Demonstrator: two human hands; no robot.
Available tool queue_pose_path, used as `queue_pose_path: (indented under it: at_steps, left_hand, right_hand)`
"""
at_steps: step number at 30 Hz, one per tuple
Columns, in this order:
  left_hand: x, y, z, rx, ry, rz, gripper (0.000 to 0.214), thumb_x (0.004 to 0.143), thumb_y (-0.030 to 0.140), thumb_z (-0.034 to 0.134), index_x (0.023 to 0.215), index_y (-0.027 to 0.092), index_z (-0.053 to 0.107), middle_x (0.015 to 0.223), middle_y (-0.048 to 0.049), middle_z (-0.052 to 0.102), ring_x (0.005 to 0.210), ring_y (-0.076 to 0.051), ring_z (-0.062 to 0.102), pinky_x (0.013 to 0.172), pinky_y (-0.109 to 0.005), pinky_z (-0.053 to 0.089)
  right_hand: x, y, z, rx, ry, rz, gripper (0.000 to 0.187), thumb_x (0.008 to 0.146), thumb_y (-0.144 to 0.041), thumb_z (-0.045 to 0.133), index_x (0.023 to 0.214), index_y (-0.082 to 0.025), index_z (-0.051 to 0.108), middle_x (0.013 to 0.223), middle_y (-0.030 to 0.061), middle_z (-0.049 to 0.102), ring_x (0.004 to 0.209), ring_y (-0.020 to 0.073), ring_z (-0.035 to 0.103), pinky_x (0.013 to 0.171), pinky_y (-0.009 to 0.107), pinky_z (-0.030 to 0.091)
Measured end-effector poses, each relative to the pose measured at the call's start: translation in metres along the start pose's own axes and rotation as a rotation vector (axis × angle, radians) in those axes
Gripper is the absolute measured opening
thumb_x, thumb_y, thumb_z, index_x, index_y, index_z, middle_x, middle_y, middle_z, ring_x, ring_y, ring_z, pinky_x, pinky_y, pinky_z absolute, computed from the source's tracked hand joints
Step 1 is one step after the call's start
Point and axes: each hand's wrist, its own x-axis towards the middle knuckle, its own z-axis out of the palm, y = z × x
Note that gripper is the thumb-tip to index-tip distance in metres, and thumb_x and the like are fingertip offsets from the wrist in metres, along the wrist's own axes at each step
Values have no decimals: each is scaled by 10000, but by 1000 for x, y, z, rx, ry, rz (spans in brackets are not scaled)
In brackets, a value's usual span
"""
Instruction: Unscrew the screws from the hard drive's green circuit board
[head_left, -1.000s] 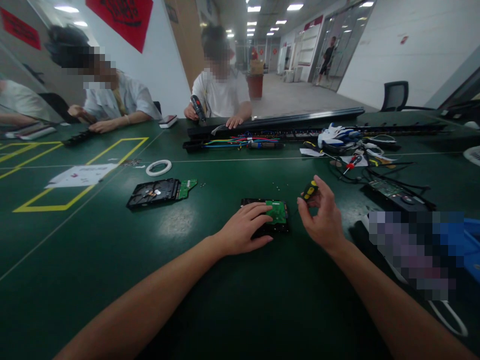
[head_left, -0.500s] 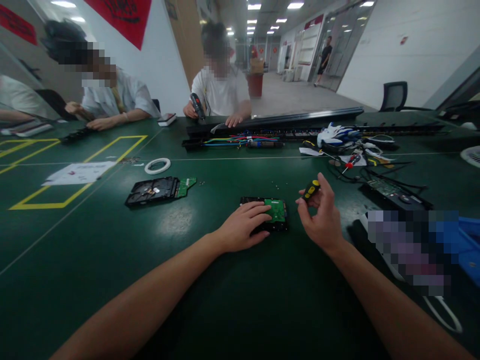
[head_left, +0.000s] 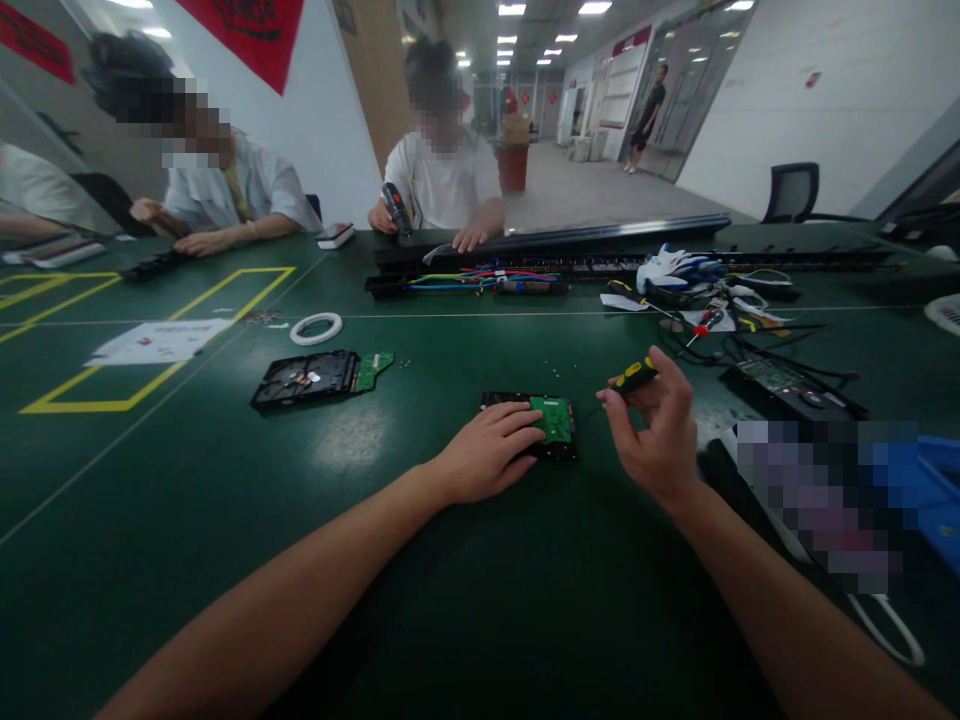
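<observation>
Drive (head_left: 556,422) on green table (head_left: 450,620), left hand (head_left: 487,455) laid over it, fingers slightly spread. Right hand (head_left: 660,430) grips driver (head_left: 636,375) just right of it. Tiny parts (head_left: 556,374) just beyond. Second drive (head_left: 309,380) off left, white ring (head_left: 315,341) behind it. Far side: co-worker (head_left: 450,185) holds power tool (head_left: 396,208).

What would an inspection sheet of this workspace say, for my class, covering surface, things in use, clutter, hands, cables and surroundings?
Surface: dark green tabletop with yellow outlines.
Things in use: black rectangular drive with green circuit board; black-and-yellow screwdriver, tip too faint to judge.
Clutter: black rectangular unit with projecting green board, flat white ring, white paper sheet, blue-and-white gloves.
Hands: left hand lies over the drive; right hand grips the screwdriver.
Cables: thin multicoloured wires toward the far side.
Surroundings: person in white shirt opposite, holding black power tool.
</observation>
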Motion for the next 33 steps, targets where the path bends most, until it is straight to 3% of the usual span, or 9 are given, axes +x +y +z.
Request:
queue_pose_path:
  at_steps: [9,33]
  left_hand:
    - [0,-2,3,11,7,13,357,1049,326,577,1389,217,585,1550,-115,567,1535,-310,426,1239,-554,417]
    - [1,-1,3,16,1,23,406,1054,319,545,1449,229,576,1541,-137,556,1507,-331,445,1219,-578,427]
  right_hand:
    - [-9,-23,9,112,-3,-16,777,977,-228,655,1629,-343,250,1555,166,521,1088,294,755,887,521,706]
    - [-12,-17,18,165,-69,-4,772,985,-210,666,1623,-351,256,1573,156,522,1150,300,742,942,530,687]
